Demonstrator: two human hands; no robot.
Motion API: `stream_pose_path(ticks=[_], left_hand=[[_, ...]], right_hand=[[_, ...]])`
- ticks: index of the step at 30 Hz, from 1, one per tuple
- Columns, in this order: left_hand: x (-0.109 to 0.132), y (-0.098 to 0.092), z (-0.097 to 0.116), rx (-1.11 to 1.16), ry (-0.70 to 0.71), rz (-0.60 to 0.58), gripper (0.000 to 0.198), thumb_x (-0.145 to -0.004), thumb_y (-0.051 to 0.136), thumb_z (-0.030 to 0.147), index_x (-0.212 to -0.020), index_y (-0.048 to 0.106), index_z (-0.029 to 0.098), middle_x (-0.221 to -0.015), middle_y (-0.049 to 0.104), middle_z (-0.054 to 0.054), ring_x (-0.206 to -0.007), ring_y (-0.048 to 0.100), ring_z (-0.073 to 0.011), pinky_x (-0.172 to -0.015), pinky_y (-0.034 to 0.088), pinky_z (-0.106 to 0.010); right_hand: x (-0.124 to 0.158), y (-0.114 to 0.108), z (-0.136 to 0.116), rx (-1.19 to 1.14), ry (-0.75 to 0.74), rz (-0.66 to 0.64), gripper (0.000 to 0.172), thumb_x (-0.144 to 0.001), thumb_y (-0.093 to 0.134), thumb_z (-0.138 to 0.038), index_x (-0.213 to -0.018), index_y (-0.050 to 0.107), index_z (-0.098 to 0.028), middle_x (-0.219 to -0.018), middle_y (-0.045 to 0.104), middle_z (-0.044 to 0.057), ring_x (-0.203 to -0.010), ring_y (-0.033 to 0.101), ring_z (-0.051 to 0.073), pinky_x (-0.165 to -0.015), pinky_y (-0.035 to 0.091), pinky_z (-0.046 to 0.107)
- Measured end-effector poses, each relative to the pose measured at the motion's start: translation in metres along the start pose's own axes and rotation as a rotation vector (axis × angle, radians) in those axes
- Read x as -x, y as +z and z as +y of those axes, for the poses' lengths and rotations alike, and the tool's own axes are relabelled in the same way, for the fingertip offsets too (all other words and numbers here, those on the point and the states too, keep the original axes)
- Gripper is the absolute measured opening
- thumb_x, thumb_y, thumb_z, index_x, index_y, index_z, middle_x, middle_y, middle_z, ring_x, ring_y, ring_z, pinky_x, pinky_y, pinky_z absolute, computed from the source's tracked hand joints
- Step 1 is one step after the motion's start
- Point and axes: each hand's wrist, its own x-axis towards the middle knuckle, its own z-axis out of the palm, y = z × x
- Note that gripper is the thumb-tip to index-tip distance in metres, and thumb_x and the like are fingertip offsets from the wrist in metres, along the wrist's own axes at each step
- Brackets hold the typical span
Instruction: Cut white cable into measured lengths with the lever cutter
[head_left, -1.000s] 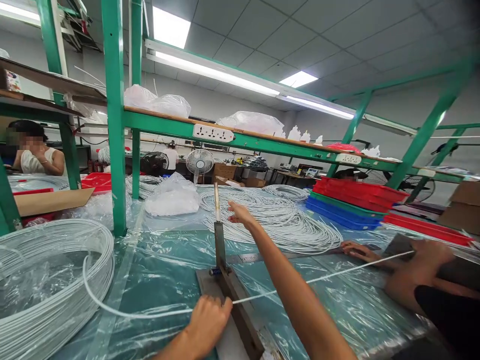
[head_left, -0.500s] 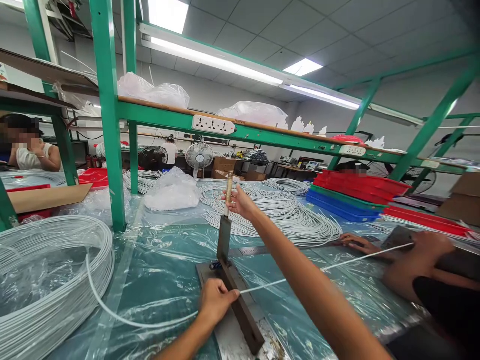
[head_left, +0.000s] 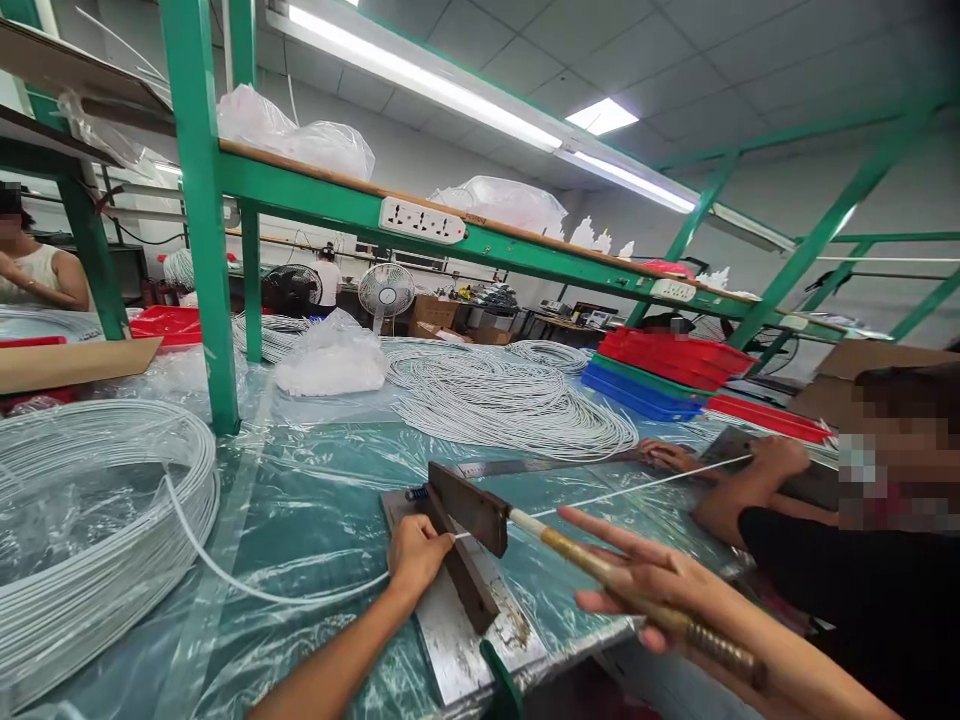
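My left hand pinches a white cable against the metal base plate of a lever cutter. The cable runs from a big white coil on the left, through the cutter, to the right. My right hand holds the cutter's wooden handle with fingers partly stretched out. The dark blade arm is swung low toward me. A co-worker's hand on the right holds the cable's far end taut, and their other hand rests on the table.
A steel ruler lies behind the cutter. Cut cable lengths are piled beyond it, with a plastic bag, stacked red, green and blue trays and a green frame post. Another person sits at the far left.
My right hand has pulled the handle from upright down toward me, bringing the blade arm low over the cable. My left hand stays on the cable. The camera view has tilted right.
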Motion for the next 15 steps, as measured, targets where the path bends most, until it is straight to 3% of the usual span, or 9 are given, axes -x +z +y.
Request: stream_pose_path(ticks=[3,6,8,10,12,15], left_hand=[[0.003,-0.002,0.003,-0.036,-0.001,0.004,0.027,-0.064,0.062,0.026,-0.048,0.042,0.02,-0.047,0.042,0.006,-0.05,0.042,-0.0112,-0.049,0.022,-0.023],[0.006,-0.003,0.005,-0.071,0.007,0.02,0.025,-0.064,0.062,0.025,-0.049,0.042,0.02,-0.048,0.043,0.006,-0.051,0.042,-0.0113,-0.048,0.022,-0.023],[0.007,-0.003,0.006,-0.093,0.02,0.029,0.023,-0.064,0.061,0.025,-0.05,0.043,0.02,-0.049,0.043,0.005,-0.051,0.042,-0.0115,-0.049,0.021,-0.024],[0.008,-0.003,0.007,-0.112,0.034,0.03,0.021,-0.065,0.06,0.025,-0.051,0.044,0.02,-0.05,0.044,0.005,-0.052,0.043,-0.0119,-0.049,0.021,-0.024],[0.008,-0.004,0.007,-0.128,0.043,0.027,0.02,-0.065,0.059,0.025,-0.052,0.044,0.02,-0.052,0.046,0.004,-0.054,0.044,-0.0126,-0.05,0.022,-0.024],[0.008,-0.005,0.008,-0.142,0.042,0.023,0.02,-0.064,0.059,0.026,-0.052,0.044,0.02,-0.054,0.049,0.003,-0.056,0.046,-0.0134,-0.051,0.022,-0.024]], right_hand=[[0.002,-0.002,0.012,0.11,0.061,-0.035,0.08,-0.068,0.064,-0.035,-0.139,0.029,-0.021,-0.128,0.052,0.014,-0.056,0.064,0.012,-0.041,0.05,0.018],[-0.004,-0.002,0.023,0.28,0.125,-0.079,0.078,-0.067,0.059,-0.034,-0.137,0.03,-0.018,-0.089,0.067,0.007,-0.033,0.05,0.006,-0.029,0.038,0.015],[-0.008,0.0,0.033,0.391,0.143,-0.106,0.067,-0.066,0.056,-0.035,-0.129,0.039,-0.018,-0.061,0.059,-0.003,-0.025,0.038,0.003,-0.025,0.023,0.013],[-0.011,0.002,0.044,0.427,0.131,-0.12,0.05,-0.068,0.054,-0.04,-0.113,0.05,-0.018,-0.046,0.044,-0.009,-0.022,0.028,0.001,-0.026,0.015,0.013],[-0.014,0.003,0.055,0.409,0.129,-0.123,0.039,-0.07,0.052,-0.048,-0.097,0.051,-0.019,-0.04,0.034,-0.012,-0.022,0.022,0.002,-0.027,0.011,0.015],[-0.018,0.004,0.063,0.402,0.164,-0.118,0.037,-0.07,0.051,-0.056,-0.084,0.044,-0.022,-0.039,0.028,-0.013,-0.023,0.017,0.003,-0.028,0.01,0.018]])
